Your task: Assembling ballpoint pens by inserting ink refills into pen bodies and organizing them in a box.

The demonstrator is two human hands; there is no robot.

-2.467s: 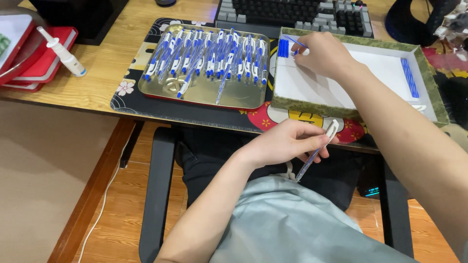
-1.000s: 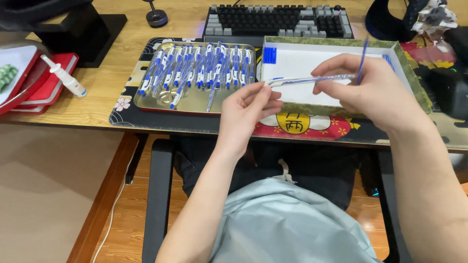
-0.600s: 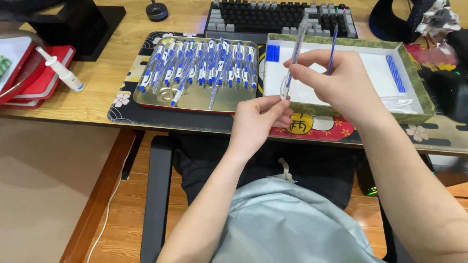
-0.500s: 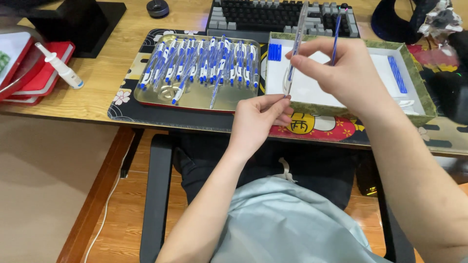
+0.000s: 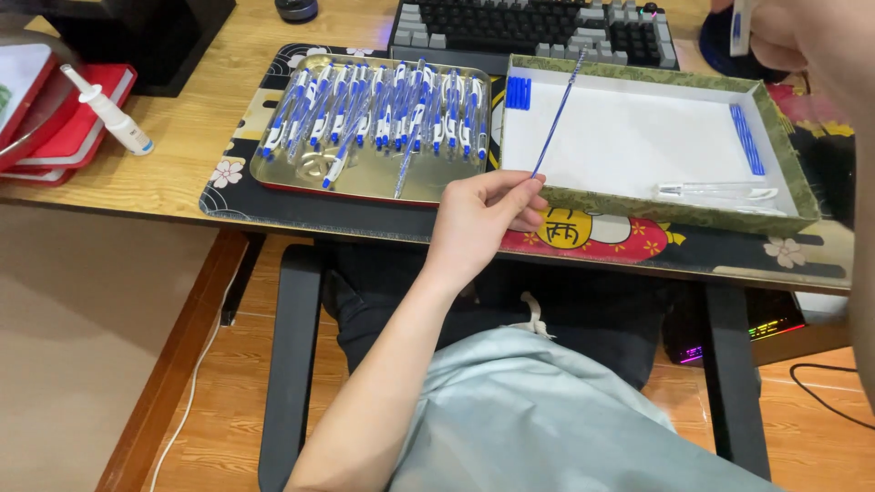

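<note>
Two hands showing, well apart. Left hand (image 5: pixel 481 211) hovering over the front edge of the desk (image 5: pixel 196 137), pinching the lower end of a thin blue refill (image 5: pixel 557 113) between thumb and fingertips, other fingers curled loosely. Slanting up and away from that hand, over the white box (image 5: pixel 638 137), upper tip reaching about level with the box's far rim. Right hand (image 5: pixel 802 32) raised at the top right corner, mostly cut off by the frame edge, closing around a blue and white pen part (image 5: pixel 738 23); hard telling more of the grip than that. Lying in the box: a row of short blue caps (image 5: pixel 518 92) at the far left corner, a bundle of blue refills (image 5: pixel 748 138) along the right wall, clear barrels (image 5: pixel 715 191) near the front wall. Sitting just left of the box, a metal tray (image 5: pixel 301 173) crowded with blue and white pens (image 5: pixel 383 114). Resting beyond both, a dark keyboard (image 5: pixel 533 23). Lying under tray and box, a black patterned mat (image 5: pixel 232 187). Stacking at the far left, red books (image 5: pixel 55 128), with a white bottle (image 5: pixel 109 111) leaning across them
</note>
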